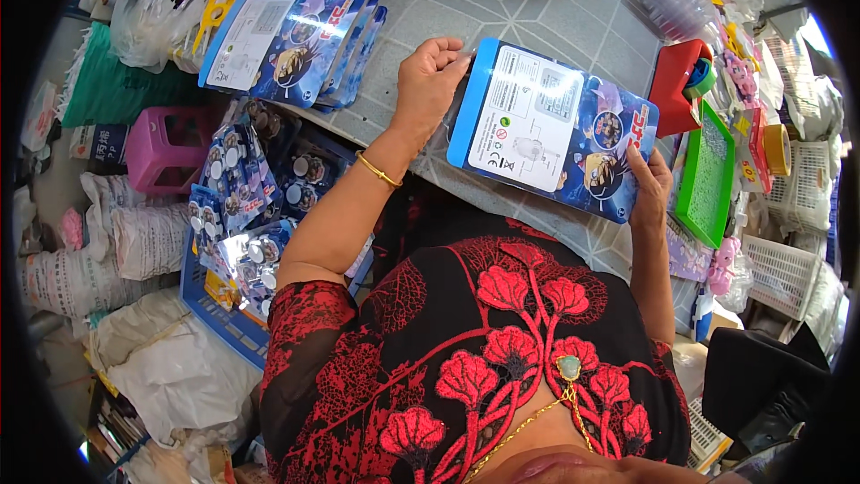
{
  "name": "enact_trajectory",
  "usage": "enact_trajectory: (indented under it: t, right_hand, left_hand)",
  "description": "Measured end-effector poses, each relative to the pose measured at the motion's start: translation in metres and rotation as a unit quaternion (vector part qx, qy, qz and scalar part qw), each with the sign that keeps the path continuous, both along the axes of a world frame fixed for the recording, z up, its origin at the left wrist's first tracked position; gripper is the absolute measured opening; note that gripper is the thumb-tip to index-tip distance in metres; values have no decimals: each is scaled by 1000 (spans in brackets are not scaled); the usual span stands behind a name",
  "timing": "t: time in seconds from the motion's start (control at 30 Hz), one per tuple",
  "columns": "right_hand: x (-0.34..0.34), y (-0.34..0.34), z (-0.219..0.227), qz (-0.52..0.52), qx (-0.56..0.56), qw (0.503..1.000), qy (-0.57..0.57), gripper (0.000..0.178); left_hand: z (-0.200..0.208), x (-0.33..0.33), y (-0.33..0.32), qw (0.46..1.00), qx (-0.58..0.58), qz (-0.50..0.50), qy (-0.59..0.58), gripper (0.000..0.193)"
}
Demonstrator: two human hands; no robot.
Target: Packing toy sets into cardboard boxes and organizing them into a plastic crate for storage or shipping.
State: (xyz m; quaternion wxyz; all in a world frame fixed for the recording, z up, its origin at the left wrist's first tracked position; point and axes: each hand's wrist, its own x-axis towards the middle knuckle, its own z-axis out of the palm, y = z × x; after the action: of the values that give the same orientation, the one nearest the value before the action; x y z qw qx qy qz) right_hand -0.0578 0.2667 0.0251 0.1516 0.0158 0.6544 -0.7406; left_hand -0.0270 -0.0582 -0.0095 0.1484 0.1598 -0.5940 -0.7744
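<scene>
A blue printed cardboard card point(524, 116) with a white panel and cartoon figures lies tilted over the table in front of me. My right hand point(652, 184) grips its lower right corner, thumb on top. Beside the card's left edge is my left hand point(430, 81), its fingers curled and thumb tip against the index finger; what they pinch, if anything, I cannot make out. Further left, a stack of similar blue cards point(309, 54) rests at the table edge.
The grey patterned table point(448, 4) spreads ahead. A red tape dispenser point(676, 81) and a green tray point(703, 175) of small bits stand at right. A blue basket point(210, 309) of packaged items sits low at left, near a pink stool point(166, 148).
</scene>
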Motion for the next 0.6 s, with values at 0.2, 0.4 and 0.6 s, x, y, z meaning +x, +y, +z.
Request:
enact_trajectory:
  t: [0.2,0.4,0.6]
  right_hand:
    - [-1,-6,5,-5,2,1000,-2,16]
    - [-3,-8,4,3,18,1000,-5,17]
    - [-10,-11,0,7,25,999,-19,18]
  left_hand:
    - [0,0,4,999,-20,26,14,22]
    - [4,1,1,999,-39,9,-24,23]
    - [3,0,3,998,-53,24,-15,21]
